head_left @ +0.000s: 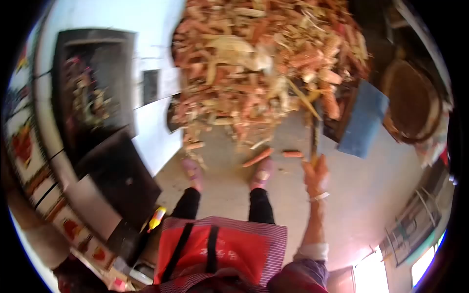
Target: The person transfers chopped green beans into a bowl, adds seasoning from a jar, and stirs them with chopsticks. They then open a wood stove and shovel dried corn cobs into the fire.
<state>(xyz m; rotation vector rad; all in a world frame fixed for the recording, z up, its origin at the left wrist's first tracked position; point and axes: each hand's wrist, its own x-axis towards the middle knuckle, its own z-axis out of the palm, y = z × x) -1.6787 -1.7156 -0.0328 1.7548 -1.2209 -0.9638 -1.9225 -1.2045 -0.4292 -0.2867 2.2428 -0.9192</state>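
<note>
My right hand (316, 178), with a pale bracelet at the wrist, is closed round a long-handled tool (315, 139). Its far end reaches the edge of a big heap of reddish corn cobs (215, 93), so I cannot see what kind of tool it is. A blurred left arm (44, 244) stretches out at the lower left, and the fingers cannot be made out at the dark frame edge. Pale husks (232, 46) lie among the cobs. Two loose cobs (257, 157) lie near my feet.
A blue board or cloth (364, 119) is right of the heap, beside a round basket (410, 105). On the left are a blackened wall opening (93, 88) and a dark panel (119, 171). A red apron (234, 249) covers my lap; a yellow-and-red packet (157, 218) lies nearby.
</note>
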